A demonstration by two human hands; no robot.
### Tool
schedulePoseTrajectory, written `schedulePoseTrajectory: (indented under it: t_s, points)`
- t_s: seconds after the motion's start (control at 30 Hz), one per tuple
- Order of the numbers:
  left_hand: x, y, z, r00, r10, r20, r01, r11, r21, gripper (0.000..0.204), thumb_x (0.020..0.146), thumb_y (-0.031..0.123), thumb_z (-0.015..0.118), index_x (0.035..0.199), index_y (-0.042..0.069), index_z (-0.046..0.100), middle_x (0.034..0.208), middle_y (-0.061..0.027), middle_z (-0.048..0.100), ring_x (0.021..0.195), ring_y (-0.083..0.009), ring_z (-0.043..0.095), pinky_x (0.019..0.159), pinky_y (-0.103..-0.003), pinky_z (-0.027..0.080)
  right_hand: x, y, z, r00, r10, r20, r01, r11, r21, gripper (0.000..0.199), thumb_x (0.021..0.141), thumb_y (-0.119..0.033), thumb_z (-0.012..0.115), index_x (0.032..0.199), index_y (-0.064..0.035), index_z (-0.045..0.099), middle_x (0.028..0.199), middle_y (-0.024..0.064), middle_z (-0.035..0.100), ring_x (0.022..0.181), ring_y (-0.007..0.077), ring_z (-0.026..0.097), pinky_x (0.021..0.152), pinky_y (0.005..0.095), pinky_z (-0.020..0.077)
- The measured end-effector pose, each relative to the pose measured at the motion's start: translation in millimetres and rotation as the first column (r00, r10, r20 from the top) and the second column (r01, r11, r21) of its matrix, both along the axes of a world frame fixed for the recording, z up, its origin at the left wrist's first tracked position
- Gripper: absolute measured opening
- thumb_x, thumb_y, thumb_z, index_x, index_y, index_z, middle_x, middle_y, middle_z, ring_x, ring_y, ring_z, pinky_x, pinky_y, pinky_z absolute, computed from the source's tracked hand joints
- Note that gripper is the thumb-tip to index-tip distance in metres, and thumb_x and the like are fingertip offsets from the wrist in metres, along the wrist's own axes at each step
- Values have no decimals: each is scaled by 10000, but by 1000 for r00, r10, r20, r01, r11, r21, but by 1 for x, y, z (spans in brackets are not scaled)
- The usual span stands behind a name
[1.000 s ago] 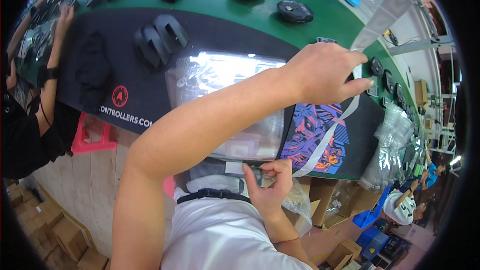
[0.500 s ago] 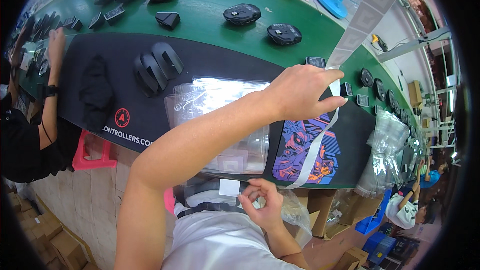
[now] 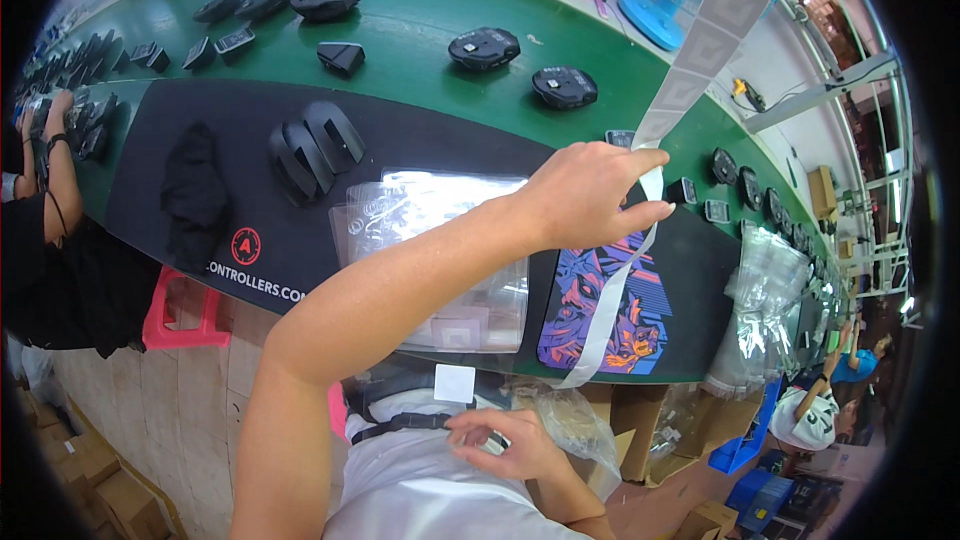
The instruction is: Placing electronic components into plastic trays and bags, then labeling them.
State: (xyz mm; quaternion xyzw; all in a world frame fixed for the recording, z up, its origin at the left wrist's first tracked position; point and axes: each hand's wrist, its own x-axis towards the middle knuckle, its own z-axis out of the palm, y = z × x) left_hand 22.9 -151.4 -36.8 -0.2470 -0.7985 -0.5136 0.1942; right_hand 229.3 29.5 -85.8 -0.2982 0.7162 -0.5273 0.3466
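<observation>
My left hand (image 3: 600, 195) reaches across to the right, thumb and fingers closed on a strip of square labels (image 3: 705, 45). The strip rises to the upper right; its pale backing (image 3: 600, 335) hangs below the hand. Under it lies a card with purple and orange artwork (image 3: 590, 315). Close to my waist, my right hand (image 3: 510, 442) has bent fingers, tips apart, nothing visible between them. Just above it, a white square label (image 3: 454, 383) sits at the table edge, seemingly on clear film. My left forearm partly covers a stack of clear plastic bags (image 3: 500, 290).
Black curved shells (image 3: 315, 145) and a dark cloth (image 3: 195, 185) lie on the black mat (image 3: 420, 130). Black devices (image 3: 483, 48) line the green table (image 3: 410, 35). More clear bags (image 3: 765, 290) are at right, above an open carton (image 3: 690, 430). Another person (image 3: 75, 280) works at left.
My right hand has moved down and slightly left, away from the white label. My left hand keeps its hold on the label strip. At left, the other person's arm has drawn back leftward.
</observation>
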Motion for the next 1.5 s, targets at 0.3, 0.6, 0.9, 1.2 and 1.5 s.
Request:
schedulePoseTrajectory:
  t_s: [0.3,0.6,0.9,1.2,1.5]
  points:
    - [-3,-3,2,999,-18,46,19,1000,-19,531,893,341,686,1258,-37,610,1020,-219,716,839,-324,718,795,-401,552,-7,17,17,939,342,-40,-344,936,-76,454,873,-159,722,1312,-118,614,957,60,723,763,219,691,717,328,569]
    - [-5,-2,0,1000,15,-4,-15,999,-31,524,892,333,682,1265,-28,610,1060,-215,713,895,-351,704,815,-406,545,-12,12,26,919,391,58,-338,852,-401,325,895,-120,711,1209,-46,673,885,69,737,696,237,670,689,333,545]
    - [-5,-2,-3,999,29,18,-29,999,-29,513,903,319,663,1272,-32,605,1068,-226,707,867,-346,706,829,-412,539,-26,4,6,921,370,119,-284,850,-445,939,788,-152,839,1529,11,286,1235,228,655,1116,357,640,997,452,473]
    - [-5,-3,2,999,5,42,-4,1000,-27,533,910,323,646,1290,-47,589,1100,-258,688,932,-374,690,864,-427,530,-20,-18,-16,863,-501,54,504,854,-126,1180,719,-22,820,1582,-16,15,1261,212,600,1119,256,615,975,383,476]
    - [1,-3,2,1000,-14,5,15,999,-38,534,915,339,648,1306,-18,578,1120,-245,685,954,-391,680,857,-437,530,-49,-33,3,705,-309,-639,344,936,-74,812,623,-142,885,1320,9,498,1474,246,405,1388,465,357,1082,517,382]
